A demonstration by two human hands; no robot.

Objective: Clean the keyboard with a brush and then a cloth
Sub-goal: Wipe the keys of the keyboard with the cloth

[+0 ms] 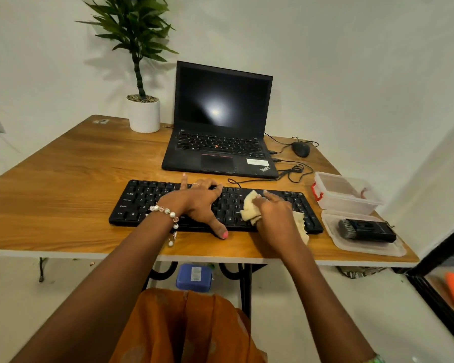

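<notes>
Cream cloth (250, 207) sits bunched in the right hand (274, 213), fingers curled round it, wiping the black keyboard (131, 203) at the table (63, 179) front. Left hand (198, 203) lies flat, fingers spread — apparently steadying it — brush (366, 230) resting in a lid (333, 237) nearby.

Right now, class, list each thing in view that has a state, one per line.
Laptop: lid open, screen dark.
Container: lid off.
Container lid: lying flat, brush on it.
Cloth: bunched, on the keyboard.
Right hand: grips cloth.
Left hand: spread on keyboard.
</notes>
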